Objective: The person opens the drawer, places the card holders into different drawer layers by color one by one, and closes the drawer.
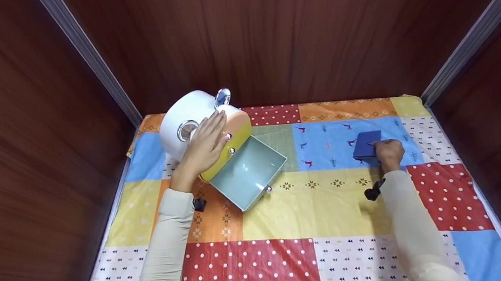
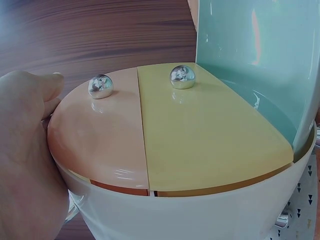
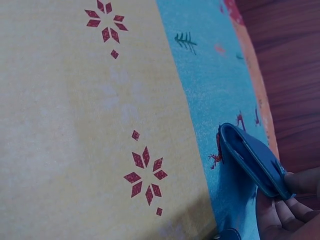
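Blue wallet [image 1: 362, 144] pinched by right fingers [image 3: 268, 219], animal-printed cloth [image 1: 323, 150]

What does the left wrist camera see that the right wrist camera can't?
Only the left wrist view: the white box, its pink panel and yellow panel, silver knobs, green drawer, and the left fingers.
Only the right wrist view: the blue wallet, pinched by the right fingers, and red flower prints.
Both: brown wood wall and patterned cloth.

The counter [image 1: 319, 215] is spread with a patchwork cloth [image 1: 247, 266]; at far left stands a white drawer box [image 1: 185, 105], its pale-green drawer [image 1: 248, 172] out toward near right.
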Motion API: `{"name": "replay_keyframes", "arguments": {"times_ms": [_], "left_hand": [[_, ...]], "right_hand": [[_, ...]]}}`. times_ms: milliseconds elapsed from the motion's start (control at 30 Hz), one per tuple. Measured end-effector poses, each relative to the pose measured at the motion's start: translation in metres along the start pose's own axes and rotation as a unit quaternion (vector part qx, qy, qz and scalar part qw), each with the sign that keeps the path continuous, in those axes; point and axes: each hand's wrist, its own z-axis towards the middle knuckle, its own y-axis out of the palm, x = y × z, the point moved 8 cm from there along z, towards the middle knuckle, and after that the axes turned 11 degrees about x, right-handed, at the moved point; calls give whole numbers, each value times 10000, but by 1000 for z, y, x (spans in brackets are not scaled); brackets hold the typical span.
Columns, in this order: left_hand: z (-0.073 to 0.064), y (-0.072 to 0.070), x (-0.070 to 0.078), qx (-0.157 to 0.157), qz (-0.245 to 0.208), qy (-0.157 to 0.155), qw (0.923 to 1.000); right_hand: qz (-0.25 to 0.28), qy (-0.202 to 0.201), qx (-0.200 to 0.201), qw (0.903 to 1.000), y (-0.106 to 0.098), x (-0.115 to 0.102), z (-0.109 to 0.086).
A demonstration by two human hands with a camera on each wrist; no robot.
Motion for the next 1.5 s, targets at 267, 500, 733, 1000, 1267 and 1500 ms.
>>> {"name": "replay_keyframes", "arguments": {"times_ms": [267,500,733,1000,1267,1500], "left_hand": [[0,-1,1,63,-47,44,10000],[1,0,0,52,-45,45,10000],[1,0,0,-7,12,-14,10000],[1,0,0,10,21,15,10000],[1,0,1,68,13,32,10000],[1,0,1,68,-14,1,10000]], "right_hand": [[-21,-119,144,9998,0,0,-1],[28,-172,124,9998,0,-2,-3],[101,-185,-78,9997,1,-5,-7],[228,-196,-30,9995,2,-11,-10],[519,-185,-38,9985,3,-18,-14],[713,-197,-161,9971,5,-22,-20]]}}
